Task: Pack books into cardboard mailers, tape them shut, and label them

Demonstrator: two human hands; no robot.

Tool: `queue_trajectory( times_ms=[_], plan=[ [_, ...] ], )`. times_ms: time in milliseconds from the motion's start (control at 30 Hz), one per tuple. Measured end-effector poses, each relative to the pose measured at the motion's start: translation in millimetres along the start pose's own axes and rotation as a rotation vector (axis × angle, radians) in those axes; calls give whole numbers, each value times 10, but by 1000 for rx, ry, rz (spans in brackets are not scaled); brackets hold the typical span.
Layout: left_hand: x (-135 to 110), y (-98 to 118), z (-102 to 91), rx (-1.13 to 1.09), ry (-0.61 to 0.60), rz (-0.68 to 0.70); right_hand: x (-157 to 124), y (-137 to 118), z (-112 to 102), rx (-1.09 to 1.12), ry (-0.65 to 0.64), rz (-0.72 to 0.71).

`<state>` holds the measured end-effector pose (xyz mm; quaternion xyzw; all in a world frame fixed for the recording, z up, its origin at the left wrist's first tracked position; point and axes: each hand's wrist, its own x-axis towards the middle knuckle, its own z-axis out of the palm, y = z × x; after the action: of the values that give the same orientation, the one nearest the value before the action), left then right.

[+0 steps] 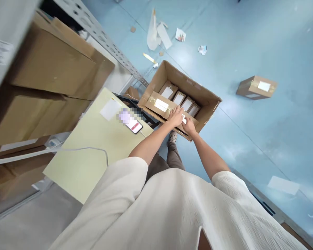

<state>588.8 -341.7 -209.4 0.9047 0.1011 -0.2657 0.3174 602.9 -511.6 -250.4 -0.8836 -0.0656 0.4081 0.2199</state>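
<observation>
Head view, looking steeply down: a person in a loose white top leans over an open carton [210, 100] that stands on the blue floor [250, 146], both bare arms stretched into it. The left hand [176, 116] lies flat on the near end of a long brown box [160, 104] that sits across the carton, its fingers spread and released, grasping nothing. The right hand [190, 126] is just beside it, and its fingers seem pinched on a white slip [184, 119] at the box's top edge, though the slip is too small to tell whether it is a label or a scrap. Behind the long box, a row of small labelled boxes [183, 99] stands packed side by side against the carton's far wall.

By the look of it, the step in hand is the fixing or peeling of that slip on the long box, with the left hand steadying it. A next move would call for a firm palm on the box and a clean pull or press at the slip's edge.

To the left, a phone [134, 125] lies on a pale yellow tabletop [88, 163] with a white cable [91, 149] trailing across it. Stacked cartons [54, 66] fill the shelving. Well apart on the floor lie a sealed box [257, 86] and paper scraps [156, 33].
</observation>
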Motion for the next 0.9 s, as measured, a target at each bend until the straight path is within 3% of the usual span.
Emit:
queue_trajectory(
  times_ms=[100,233,433,667,900],
  plan=[
    [-420,111,-401,7,77,-22,-163,-397,-233,-9,-2,-76],
    [-949,67,-845,0,177,-31,-347,-860,-416,-7,-9,-170],
    [-1731,-228,-1181,-24,363,-78,-694,-1567,-420,-39,-37,-303],
    [-2999,-709,-1161,-90,552,-223,-1322,-2462,-35,-124,-37,-585],
    [-4423,-1244,-705,-213,668,-432,-2147,-3067,850,-140,-118,-775]
  ],
)
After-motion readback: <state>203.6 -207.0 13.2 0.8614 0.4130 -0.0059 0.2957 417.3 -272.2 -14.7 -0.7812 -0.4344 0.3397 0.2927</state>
